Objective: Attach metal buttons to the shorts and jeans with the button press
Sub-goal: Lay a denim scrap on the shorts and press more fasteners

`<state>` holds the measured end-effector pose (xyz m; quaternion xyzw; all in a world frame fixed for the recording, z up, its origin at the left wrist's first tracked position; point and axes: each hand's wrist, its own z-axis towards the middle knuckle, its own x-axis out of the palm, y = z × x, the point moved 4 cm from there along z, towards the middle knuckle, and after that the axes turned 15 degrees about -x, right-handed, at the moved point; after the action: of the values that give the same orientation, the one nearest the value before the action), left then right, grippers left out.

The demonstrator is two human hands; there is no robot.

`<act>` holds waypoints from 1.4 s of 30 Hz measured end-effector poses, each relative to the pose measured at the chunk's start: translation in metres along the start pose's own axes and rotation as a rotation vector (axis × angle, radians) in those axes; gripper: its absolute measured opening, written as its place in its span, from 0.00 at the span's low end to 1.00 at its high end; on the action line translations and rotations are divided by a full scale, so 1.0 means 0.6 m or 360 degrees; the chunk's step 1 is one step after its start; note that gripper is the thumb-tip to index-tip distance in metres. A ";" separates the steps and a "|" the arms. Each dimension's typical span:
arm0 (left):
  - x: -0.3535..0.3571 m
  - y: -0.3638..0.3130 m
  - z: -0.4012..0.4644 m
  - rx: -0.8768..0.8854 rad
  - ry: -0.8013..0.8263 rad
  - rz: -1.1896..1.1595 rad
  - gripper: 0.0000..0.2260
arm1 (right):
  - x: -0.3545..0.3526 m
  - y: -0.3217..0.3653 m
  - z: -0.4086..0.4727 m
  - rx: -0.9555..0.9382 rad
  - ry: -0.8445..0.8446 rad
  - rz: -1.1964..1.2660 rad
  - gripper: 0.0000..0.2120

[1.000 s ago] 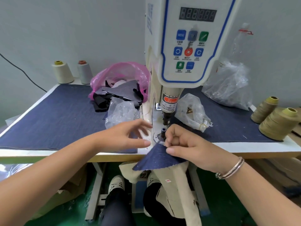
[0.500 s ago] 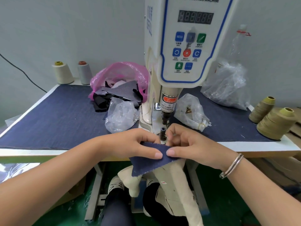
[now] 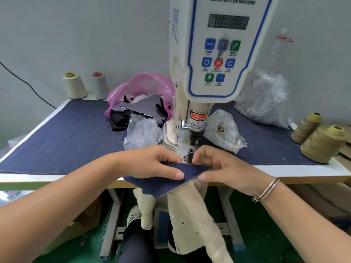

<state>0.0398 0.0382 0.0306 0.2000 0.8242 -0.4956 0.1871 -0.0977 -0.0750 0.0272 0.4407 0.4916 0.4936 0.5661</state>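
A dark blue denim piece (image 3: 161, 184) lies at the table's front edge, just before the lower die (image 3: 190, 153) of the white servo button machine (image 3: 218, 59). My left hand (image 3: 152, 164) pinches the denim's left part, thumb on top. My right hand (image 3: 220, 166) pinches its right edge, fingers curled close to the die. The upper punch (image 3: 194, 136) hangs above the die. Whether a button sits on the die is hidden. A beige garment (image 3: 191, 215) hangs down below the denim.
Two clear bags (image 3: 141, 132) (image 3: 223, 130) flank the machine base. A pink bag of fabric scraps (image 3: 140, 95) lies behind, a large clear bag (image 3: 266, 99) at back right. Thread cones stand at back left (image 3: 74, 86) and far right (image 3: 321, 147). The table (image 3: 57, 141) is covered in denim.
My left hand came down from open above the table and took hold of the denim beside my right hand. The denim piece now lies flatter and closer to the die.
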 end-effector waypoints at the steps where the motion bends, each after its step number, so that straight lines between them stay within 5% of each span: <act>1: -0.006 0.007 0.000 -0.0012 -0.0015 -0.0001 0.11 | -0.005 -0.004 -0.002 -0.0001 -0.0041 -0.0083 0.13; 3: -0.024 0.026 0.002 -0.0044 -0.0076 0.0020 0.12 | -0.027 -0.010 -0.006 -0.0021 -0.0222 -0.0257 0.10; 6: -0.061 0.068 0.012 -0.0145 -0.0232 -0.0091 0.11 | -0.104 -0.018 -0.014 -0.0011 -0.0859 -0.0414 0.05; 9: -0.086 0.123 0.034 -0.0276 -0.0320 -0.0341 0.08 | -0.193 -0.029 -0.006 0.0114 -0.1235 -0.1175 0.06; 13: -0.079 0.161 0.078 -0.0401 -0.0368 -0.0359 0.14 | -0.243 -0.065 0.060 0.0536 -0.0717 -0.2437 0.11; 17: -0.067 0.175 0.103 -0.0388 -0.0385 -0.0328 0.10 | -0.260 -0.098 0.114 0.0743 -0.0452 -0.2861 0.17; 20: -0.067 0.182 0.106 -0.0368 -0.0372 -0.0387 0.12 | -0.267 -0.103 0.133 0.0895 -0.0592 -0.2854 0.16; 29: -0.067 0.185 0.111 -0.0334 -0.0370 -0.0468 0.13 | -0.261 -0.110 0.150 0.0918 -0.0454 -0.2978 0.08; 42: -0.063 0.179 0.109 -0.0306 -0.0429 -0.0504 0.15 | -0.284 -0.113 0.107 0.0724 -0.0857 -0.2235 0.11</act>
<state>0.1347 0.0204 -0.0587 -0.0187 0.8563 -0.4602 0.2336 -0.0307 -0.2531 -0.0106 0.2363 0.5899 -0.2163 0.7412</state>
